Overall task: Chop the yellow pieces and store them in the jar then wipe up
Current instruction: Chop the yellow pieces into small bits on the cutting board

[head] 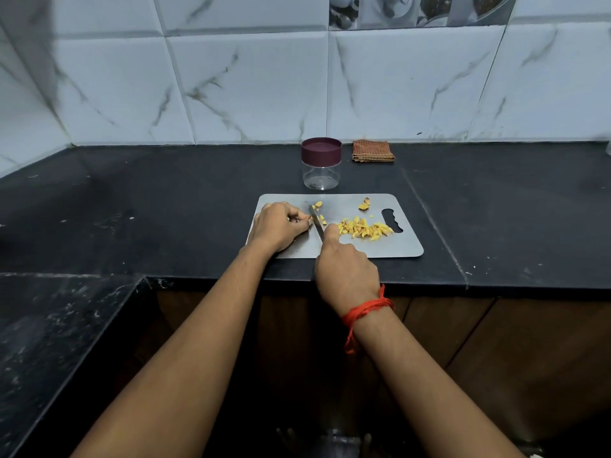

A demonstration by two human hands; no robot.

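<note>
Black stone worktop [165, 193] carries the lot, with a steel board [380, 246] lying along its front edge. The right hand [347, 272] is wrapped round the knife's handle, forefinger stretched up toward the blade. The left hand [281, 226] has its fingers curled, pinching a small yellow piece [310, 221] down on the board right against the blade.

The jar [320, 170] stands just behind the board's back edge with its lid [321, 149] on, and it looks empty. A folded cloth [373, 151] sits by the worktop's back edge, just right of the jar. The chopped pile [363, 228] lies on the board's right half near the handle cut-out, with a few stray bits [364, 203] toward its back edge. The knife [316, 223] crosses the board between the hands, tip pointing back.

Honestly, that piece is tiny, so I'd tuck the fingertips under and let the knuckles guide the blade. Go for short, straight-down cuts and sweep the slices right into the pile. Steel on stone probably skids too, so lean some weight on the board.
</note>
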